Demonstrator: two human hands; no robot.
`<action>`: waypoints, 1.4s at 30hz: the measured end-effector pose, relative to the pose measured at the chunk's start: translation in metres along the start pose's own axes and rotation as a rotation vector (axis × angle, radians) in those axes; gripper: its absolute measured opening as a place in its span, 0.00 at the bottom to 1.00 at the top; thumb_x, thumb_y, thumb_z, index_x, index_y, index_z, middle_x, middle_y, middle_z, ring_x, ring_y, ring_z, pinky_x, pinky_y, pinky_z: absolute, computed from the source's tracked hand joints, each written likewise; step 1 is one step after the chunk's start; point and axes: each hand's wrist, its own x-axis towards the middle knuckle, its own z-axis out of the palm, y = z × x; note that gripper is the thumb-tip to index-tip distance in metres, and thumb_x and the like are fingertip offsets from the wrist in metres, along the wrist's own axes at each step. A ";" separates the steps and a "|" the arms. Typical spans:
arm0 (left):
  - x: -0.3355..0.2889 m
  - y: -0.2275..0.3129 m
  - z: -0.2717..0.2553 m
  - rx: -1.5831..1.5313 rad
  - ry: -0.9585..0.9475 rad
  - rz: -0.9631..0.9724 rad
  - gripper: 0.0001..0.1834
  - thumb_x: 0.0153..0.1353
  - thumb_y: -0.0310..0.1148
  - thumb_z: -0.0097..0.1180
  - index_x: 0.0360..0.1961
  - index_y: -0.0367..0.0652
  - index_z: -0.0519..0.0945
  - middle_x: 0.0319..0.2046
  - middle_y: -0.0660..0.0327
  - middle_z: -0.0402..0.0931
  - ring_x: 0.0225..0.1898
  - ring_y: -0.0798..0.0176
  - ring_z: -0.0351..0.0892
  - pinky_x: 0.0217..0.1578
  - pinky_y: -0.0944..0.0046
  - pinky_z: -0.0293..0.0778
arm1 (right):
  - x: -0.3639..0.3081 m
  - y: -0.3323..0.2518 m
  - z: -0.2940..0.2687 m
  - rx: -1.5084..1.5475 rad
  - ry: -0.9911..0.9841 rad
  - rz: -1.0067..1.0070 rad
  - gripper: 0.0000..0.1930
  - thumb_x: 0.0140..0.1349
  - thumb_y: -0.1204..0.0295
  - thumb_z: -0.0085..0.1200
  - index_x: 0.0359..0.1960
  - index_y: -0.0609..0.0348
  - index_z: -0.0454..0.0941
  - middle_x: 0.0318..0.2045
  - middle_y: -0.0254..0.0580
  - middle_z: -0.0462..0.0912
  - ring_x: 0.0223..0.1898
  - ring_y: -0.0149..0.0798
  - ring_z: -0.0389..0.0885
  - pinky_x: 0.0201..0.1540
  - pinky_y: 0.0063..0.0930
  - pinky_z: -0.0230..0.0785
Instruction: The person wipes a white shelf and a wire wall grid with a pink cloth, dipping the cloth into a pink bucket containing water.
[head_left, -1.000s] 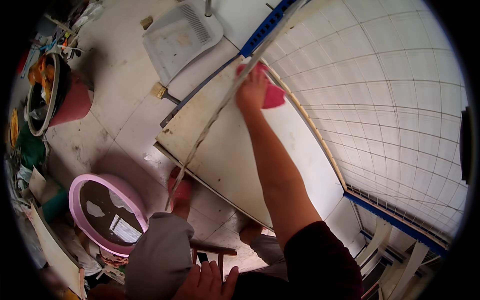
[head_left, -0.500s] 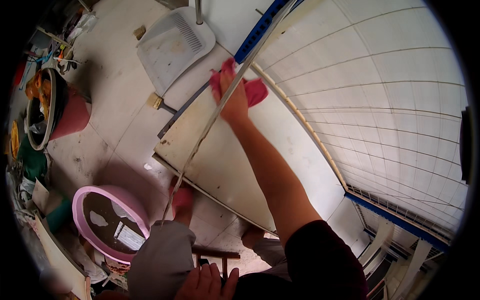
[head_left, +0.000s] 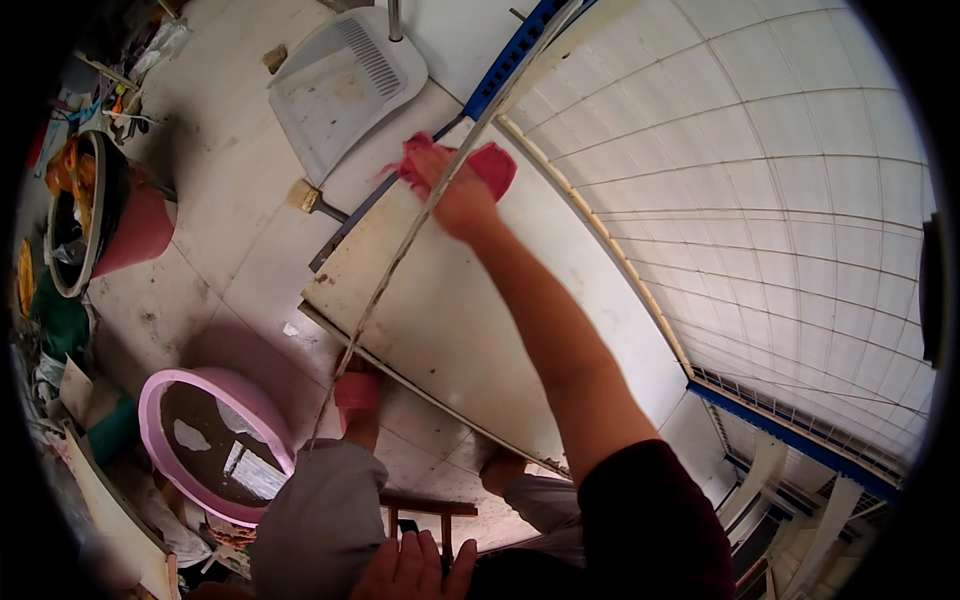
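Wiping is in hand: the red cloth (head_left: pixel 487 165) is pressed flat by the right hand (head_left: pixel 455 195) on the white panel (head_left: pixel 450 330); the left hand (head_left: pixel 415 567) rests empty on the knee; further strokes need steady pressure.

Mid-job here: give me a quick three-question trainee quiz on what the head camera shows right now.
1. True or false: the right hand presses a pink cloth against the leaning white panel.
2. What lies in front of the left hand? A) the person's grey-clad knee B) the pink basin C) the white dustpan
3. Fill in: the pink basin on the floor holds dark ____.

Key: 1 true; 2 A; 3 water.
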 end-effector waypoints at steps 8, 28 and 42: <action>0.001 0.006 -0.003 -0.028 -0.049 -0.076 0.21 0.60 0.35 0.43 0.54 0.41 0.73 0.41 0.45 0.75 0.44 0.52 0.75 0.48 0.56 0.69 | 0.017 -0.006 -0.004 -0.019 0.096 0.325 0.27 0.56 0.70 0.52 0.58 0.63 0.63 0.54 0.52 0.70 0.57 0.54 0.66 0.60 0.46 0.54; -0.019 0.010 -0.004 -0.126 -0.049 -0.104 0.21 0.60 0.34 0.41 0.50 0.37 0.75 0.42 0.40 0.75 0.45 0.47 0.73 0.50 0.53 0.67 | -0.013 -0.065 0.000 0.113 0.090 0.458 0.21 0.55 0.74 0.48 0.52 0.62 0.69 0.51 0.54 0.71 0.52 0.57 0.68 0.52 0.49 0.59; -0.025 0.022 -0.006 -0.151 0.030 0.000 0.20 0.59 0.33 0.41 0.50 0.35 0.75 0.41 0.38 0.75 0.44 0.44 0.74 0.50 0.49 0.65 | -0.092 -0.207 0.015 0.186 -0.169 0.020 0.21 0.58 0.69 0.50 0.55 0.54 0.70 0.60 0.44 0.67 0.63 0.47 0.61 0.63 0.46 0.53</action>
